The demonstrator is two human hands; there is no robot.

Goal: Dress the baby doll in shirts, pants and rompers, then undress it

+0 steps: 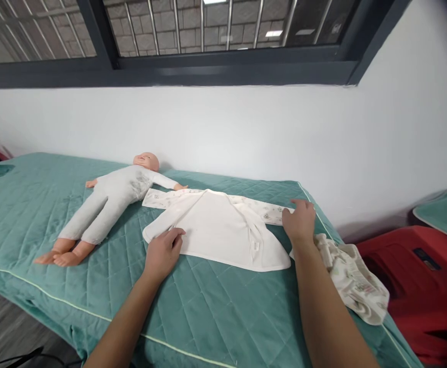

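Note:
A white baby shirt [223, 230] lies spread open on the green quilted bed cover, with its patterned sleeves stretched to either side. My left hand [164, 253] is closed on the lower left edge of the shirt, its thumb resting over the cloth. At the far end of the right sleeve, my right hand [300, 220] grips the cuff; part of its fingers is hidden. Left of the shirt, a baby doll [118, 197] in a pale grey-white bodysuit lies on its back, one hand by the left sleeve.
A crumpled white patterned garment [356, 281] lies beside my right forearm near the edge of the green bed cover [216, 317]. A red plastic object [426, 276] stands beyond that edge. A white wall [227, 133] with a dark-framed window [208, 71] runs behind the bed.

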